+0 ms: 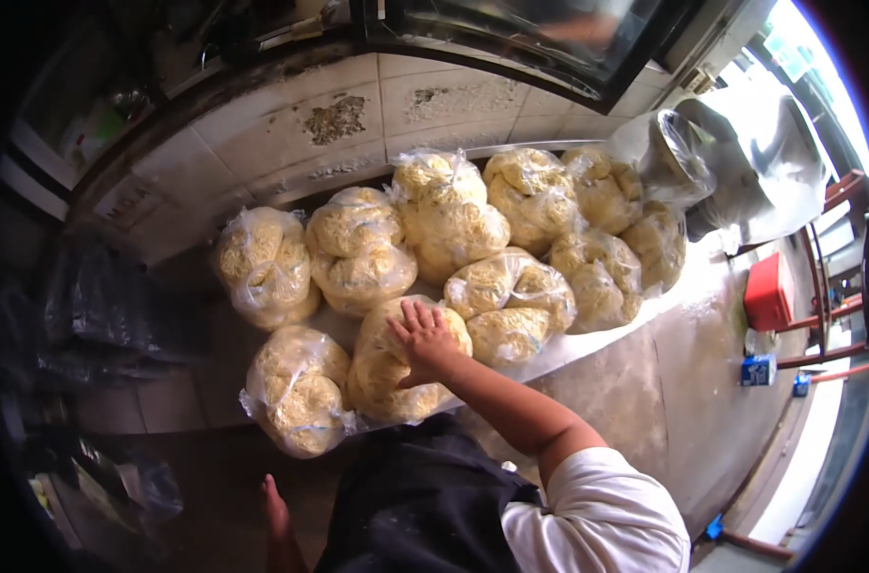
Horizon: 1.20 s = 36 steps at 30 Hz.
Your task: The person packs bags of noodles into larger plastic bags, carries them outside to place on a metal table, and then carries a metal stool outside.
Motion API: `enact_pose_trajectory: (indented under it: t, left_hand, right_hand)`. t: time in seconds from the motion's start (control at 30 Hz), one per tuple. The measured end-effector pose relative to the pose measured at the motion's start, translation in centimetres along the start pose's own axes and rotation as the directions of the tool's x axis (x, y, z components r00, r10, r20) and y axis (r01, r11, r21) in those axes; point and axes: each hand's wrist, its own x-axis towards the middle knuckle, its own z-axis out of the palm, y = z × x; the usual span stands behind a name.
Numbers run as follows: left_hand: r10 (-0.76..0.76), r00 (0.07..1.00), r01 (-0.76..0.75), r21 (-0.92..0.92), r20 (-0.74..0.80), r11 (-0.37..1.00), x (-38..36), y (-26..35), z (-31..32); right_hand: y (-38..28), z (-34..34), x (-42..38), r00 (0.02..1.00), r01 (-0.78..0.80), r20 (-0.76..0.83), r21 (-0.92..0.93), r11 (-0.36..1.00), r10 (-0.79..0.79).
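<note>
Clear plastic bags full of pale yellow noodles stand packed together on a light table. My right hand lies with spread fingers on top of a noodle bag at the front edge, pressing or resting on it without gripping. Left of that one sits another noodle bag; to its right is a third noodle bag. Low in the view, my left hand hangs in front of the table, touching nothing I can see. It shows edge-on, with fingers stretched out and partly hidden.
Behind the bags runs a stained tiled wall below a dark-framed window. Large metal pots stand at the table's right end. A red box and a blue carton are further right. Black plastic bags hang at left.
</note>
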Motion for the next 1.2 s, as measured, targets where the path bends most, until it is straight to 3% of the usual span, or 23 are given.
enact_pose_trajectory:
  t: [0.07,0.33,0.43,0.53,0.57,0.63,0.8,0.9,1.0,1.1,1.2]
  left_hand:
    - [0.044,0.999,-0.044,0.007,0.015,0.999,0.0,-0.1,-0.3]
    - [0.064,0.997,-0.065,-0.009,-0.036,0.998,2.5,-7.5,-2.2]
    - [0.015,0.994,-0.015,0.006,-0.105,1.000,2.7,-10.2,-1.7]
    - [-0.061,0.997,0.062,0.029,-0.049,0.998,1.3,-9.7,-0.4]
    - [-0.083,0.996,0.084,0.037,-0.015,0.996,0.6,-9.5,0.2]
    - [-0.113,0.991,0.110,0.055,0.068,0.992,-0.5,-8.8,1.5]
    - [-0.093,0.951,0.067,0.099,0.294,0.993,-1.4,-6.6,3.2]
    - [-0.069,0.936,0.034,0.108,0.345,0.994,-0.4,-4.5,3.8]
    - [-0.205,0.937,0.179,0.118,0.281,0.977,0.7,-2.2,5.7]
    - [-0.185,0.922,0.120,0.202,0.340,0.972,1.6,-0.1,6.5]
    - [-0.260,0.924,0.191,0.249,0.282,0.950,3.0,-2.2,6.9]
  right_hand:
    - [0.4,-0.4,0.3,0.999,0.002,0.042,0.014,1.000,-0.003]
    - [6.8,-5.6,4.6,0.919,-0.240,-0.310,0.056,0.969,0.245]
    - [11.3,-7.5,6.4,0.854,-0.419,-0.220,0.245,0.874,0.471]
    - [12.9,-9.1,3.7,0.873,-0.306,-0.308,0.255,0.917,0.377]
    - [12.5,-8.9,1.9,0.825,-0.313,-0.430,0.193,0.930,0.367]
    - [12.2,-7.1,-1.8,0.796,-0.335,-0.490,0.129,0.933,0.354]
    - [12.0,1.6,-7.7,0.866,-0.444,-0.175,0.162,0.881,0.469]
    - [12.0,4.0,-8.0,0.855,-0.436,-0.220,0.185,0.881,0.470]
    - [12.1,4.3,-7.7,0.846,-0.425,-0.275,0.172,0.889,0.457]
    - [11.9,4.8,-7.7,0.836,-0.448,-0.263,0.177,0.876,0.481]
    - [11.2,4.6,-7.5,0.824,-0.489,-0.259,0.123,0.864,0.503]
